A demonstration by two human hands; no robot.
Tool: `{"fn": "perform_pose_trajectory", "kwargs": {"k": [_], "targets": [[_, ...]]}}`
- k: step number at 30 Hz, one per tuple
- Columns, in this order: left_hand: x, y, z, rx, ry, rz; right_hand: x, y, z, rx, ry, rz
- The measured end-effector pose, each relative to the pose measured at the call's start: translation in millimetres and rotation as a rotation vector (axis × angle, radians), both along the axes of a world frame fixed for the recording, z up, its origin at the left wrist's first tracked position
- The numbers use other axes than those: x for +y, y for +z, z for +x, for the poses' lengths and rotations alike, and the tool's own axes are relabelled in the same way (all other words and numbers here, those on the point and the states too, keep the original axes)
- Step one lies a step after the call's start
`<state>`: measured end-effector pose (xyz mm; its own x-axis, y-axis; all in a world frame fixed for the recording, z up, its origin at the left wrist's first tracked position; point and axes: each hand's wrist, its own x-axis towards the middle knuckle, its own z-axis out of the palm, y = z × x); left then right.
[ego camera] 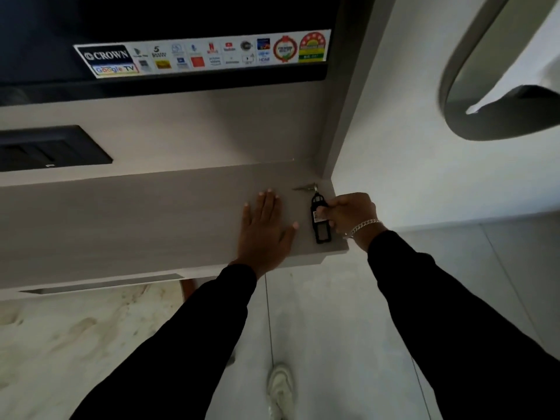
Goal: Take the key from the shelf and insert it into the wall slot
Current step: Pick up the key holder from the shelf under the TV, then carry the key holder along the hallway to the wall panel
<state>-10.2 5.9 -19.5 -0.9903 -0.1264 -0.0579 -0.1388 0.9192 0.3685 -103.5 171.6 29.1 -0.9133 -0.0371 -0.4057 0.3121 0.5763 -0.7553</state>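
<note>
**Key grasped on the shelf, not yet lifted**

The task looks to be at its first step. The small metal key (304,187) lies near the back right corner of the pale grey wood-grain shelf (151,219), joined by a ring to a flat black plastic fob with a white label (320,219) that reaches toward the shelf's front edge. The right hand (351,213), a silver chain bracelet (363,227) at its wrist, is curled at the fob's right side with its fingertips closed on the labelled middle part; the fob and key appear to rest on the shelf all the same. The left hand (266,231) lies flat and open on the shelf just beside the fob, fingers spread, holding nothing.

Lifting the key and carrying it away are not yet done. No wall slot can be identified with certainty; a dark recessed panel (51,148) sits on the wall to the left, under the black television (169,25), but whether it is the slot cannot be told.
</note>
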Motion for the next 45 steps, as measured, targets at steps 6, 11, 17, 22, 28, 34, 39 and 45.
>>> {"fn": "perform_pose_trajectory", "kwargs": {"k": [6, 11, 17, 22, 28, 34, 39, 45], "targets": [[44, 32, 1, 0.049, -0.026, 0.156, 55, 37, 9, -0.176, -0.081, -0.309], [115, 69, -12, 0.142, -0.135, 0.205, 131, 64, 21, -0.2, -0.129, -0.463], [221, 101, -25, 0.219, -0.194, 0.24, 245, 96, 29, -0.142, -0.141, -0.504], [314, 127, -35, 0.268, -0.255, 0.274, 341, 121, 37, -0.051, -0.155, -0.513], [404, 147, -56, 0.303, -0.405, 0.286, 437, 139, 47, 0.038, -0.232, -0.514], [477, 157, -92, 0.329, -0.554, 0.289, 509, 145, 37, 0.11, -0.33, -0.504], [525, 163, -131, 0.362, -0.644, 0.318, 551, 146, 12, 0.17, -0.392, -0.48], [584, 175, -189, 0.376, -0.7, 0.357, 606, 155, -32, 0.234, -0.427, -0.442]]}}
